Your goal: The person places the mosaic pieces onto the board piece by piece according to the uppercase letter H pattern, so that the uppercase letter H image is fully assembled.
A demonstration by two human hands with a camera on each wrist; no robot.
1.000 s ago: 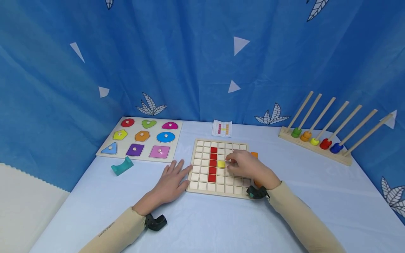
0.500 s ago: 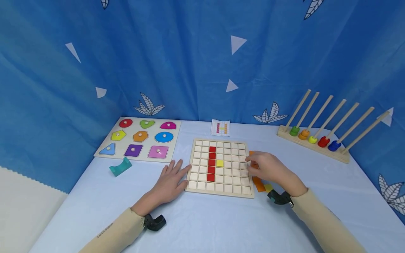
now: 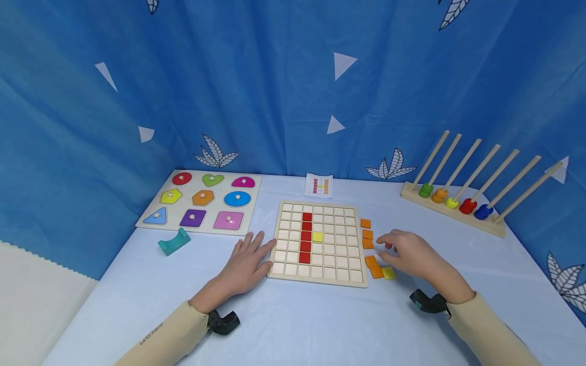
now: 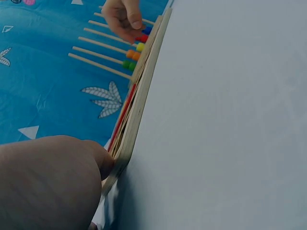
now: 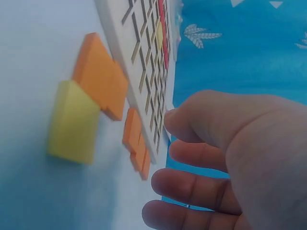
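Observation:
A wooden grid board [image 3: 336, 264] lies in the middle of the table, with a column of red square tiles [image 3: 305, 236] and one yellow tile [image 3: 318, 237] set in its cells. My left hand [image 3: 244, 264] rests flat at the board's left edge, fingers spread, touching the rim. Off the board's right side, my right hand [image 3: 409, 254] hovers with loosely bent fingers and nothing in them. Several orange tiles [image 3: 368, 234] and a loose yellow tile [image 3: 388, 273] lie between that hand and the board. In the right wrist view the loose yellow tile [image 5: 74, 124] leans against an orange tile [image 5: 100, 76].
Behind the board lies a small pattern card [image 3: 318, 185]. A shape puzzle board [image 3: 210, 203] with knobbed pieces is at back left, a teal curved block [image 3: 175, 241] in front of it. A wooden peg rack [image 3: 453, 209] with coloured beads stands at back right.
My right hand has moved right, away from over the board and past its right edge, uncovering the orange tiles and the loose yellow one. The left hand stays at the board's edge.

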